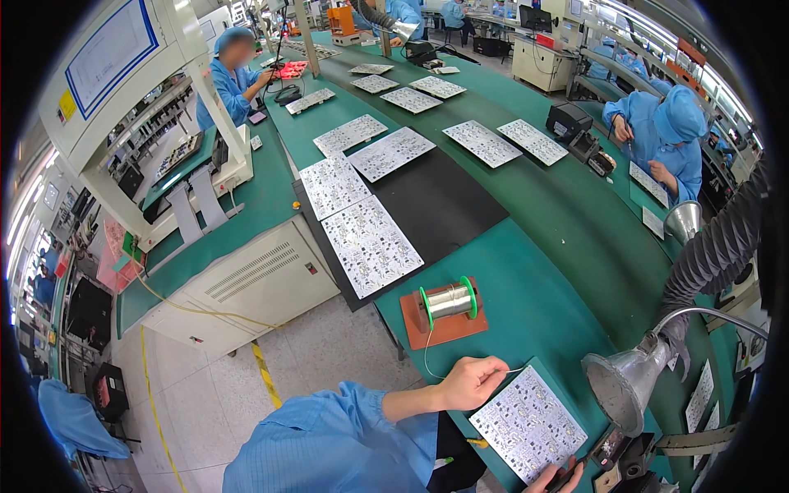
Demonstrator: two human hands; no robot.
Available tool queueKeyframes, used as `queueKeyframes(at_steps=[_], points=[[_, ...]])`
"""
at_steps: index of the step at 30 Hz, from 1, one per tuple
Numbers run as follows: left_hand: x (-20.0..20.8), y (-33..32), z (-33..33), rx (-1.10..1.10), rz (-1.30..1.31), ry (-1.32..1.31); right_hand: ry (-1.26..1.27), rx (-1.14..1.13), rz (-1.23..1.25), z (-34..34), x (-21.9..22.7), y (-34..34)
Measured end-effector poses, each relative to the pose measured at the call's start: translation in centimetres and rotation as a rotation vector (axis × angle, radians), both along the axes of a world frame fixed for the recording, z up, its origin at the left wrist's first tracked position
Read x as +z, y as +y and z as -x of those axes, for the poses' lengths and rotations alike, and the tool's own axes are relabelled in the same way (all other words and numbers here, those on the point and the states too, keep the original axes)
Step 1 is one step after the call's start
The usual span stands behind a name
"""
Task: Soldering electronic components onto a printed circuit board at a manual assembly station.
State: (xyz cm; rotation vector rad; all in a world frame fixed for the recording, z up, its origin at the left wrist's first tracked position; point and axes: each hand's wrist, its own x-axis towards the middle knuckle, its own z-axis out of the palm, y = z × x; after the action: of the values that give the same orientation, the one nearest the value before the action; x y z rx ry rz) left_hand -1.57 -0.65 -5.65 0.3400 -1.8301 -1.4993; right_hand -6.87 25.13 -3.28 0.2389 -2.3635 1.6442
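My left hand (477, 383) pinches a thin solder wire (426, 355) between thumb and fingers. The wire's free end pokes out past the fingertips, over the top edge of a white circuit board (530, 423) crowded with small parts. From the hand the wire loops back to a solder spool (450, 302) with green flanges on a brown base (460, 327). At the lower edge of the picture, my right hand (552, 479) is closed around a dark, slim tool handle (564, 478) beside the board's lower corner. Its working end cannot be made out.
A metal fume funnel (620, 386) on a grey hose (715, 238) hangs right of the board. Several white boards (371, 245) lie on a black mat (460, 218) and along the green belt (534, 197). A co-worker (662, 135) sits across, another (230, 78) far left.
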Motion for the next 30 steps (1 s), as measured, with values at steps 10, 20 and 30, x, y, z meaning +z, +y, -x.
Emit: queueKeyframes(at_steps=[10,20,30], points=[[-0.2,0.0,0.0,-0.032,-0.043,-0.036,0.002,-0.018,-0.057,0.2,-0.9,0.4],[0.0,-0.1,-0.2,-0.06,-0.046,-0.003,0.032,0.009,-0.043,0.2,-0.9,0.5],[0.4,-0.2,-0.2,-0.049,-0.043,-0.037,0.007,-0.037,0.021,-0.1,-1.0,0.0]])
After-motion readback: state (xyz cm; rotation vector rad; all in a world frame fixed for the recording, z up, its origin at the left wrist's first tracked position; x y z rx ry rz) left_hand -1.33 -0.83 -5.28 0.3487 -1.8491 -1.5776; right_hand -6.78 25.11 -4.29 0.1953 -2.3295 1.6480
